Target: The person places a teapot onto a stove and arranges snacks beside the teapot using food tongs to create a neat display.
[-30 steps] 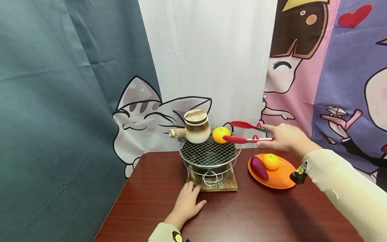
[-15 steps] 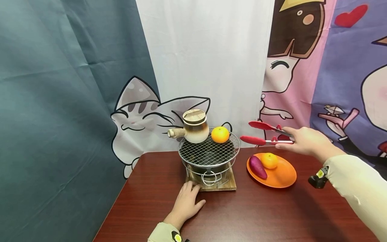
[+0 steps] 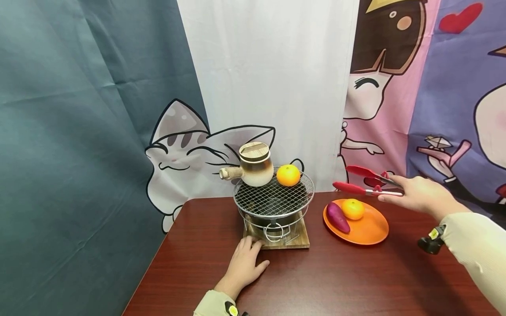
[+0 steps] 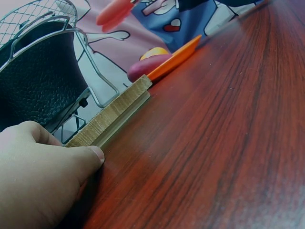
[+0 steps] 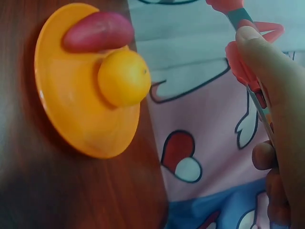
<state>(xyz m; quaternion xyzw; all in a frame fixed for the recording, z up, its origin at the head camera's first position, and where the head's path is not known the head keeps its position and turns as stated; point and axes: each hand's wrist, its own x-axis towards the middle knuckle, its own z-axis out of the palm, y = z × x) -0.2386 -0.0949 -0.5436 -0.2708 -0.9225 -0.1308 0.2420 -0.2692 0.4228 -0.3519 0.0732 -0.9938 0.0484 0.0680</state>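
Note:
My right hand (image 3: pixel 419 195) grips red-tipped tongs (image 3: pixel 361 181) whose arms stand apart and empty, above the orange plate (image 3: pixel 369 230). That plate holds a tangerine (image 3: pixel 352 209) and a purple sweet potato (image 3: pixel 337 217); the right wrist view shows the same tangerine (image 5: pixel 124 78) and sweet potato (image 5: pixel 97 31). Another tangerine (image 3: pixel 288 175) rests on the round wire grill (image 3: pixel 272 199) beside a ceramic pot (image 3: pixel 254 166) with a wooden lid. My left hand (image 3: pixel 244 266) rests on the table with fingers against the grill's wooden base (image 3: pixel 276 242); the left wrist view shows the thumb (image 4: pixel 88 157) touching that base (image 4: pixel 114 117).
The dark red wooden table (image 3: pixel 316 281) ends at its left edge near a teal curtain (image 3: pixel 79 131). A cartoon-printed backdrop (image 3: pixel 415 87) hangs close behind the grill and plate. A small black device (image 3: pixel 430 241) sits at my right wrist.
The tongs let go of the tangerine, leaving it on the grill, and my right hand drew them back to the right, over the plate. My left hand stayed put.

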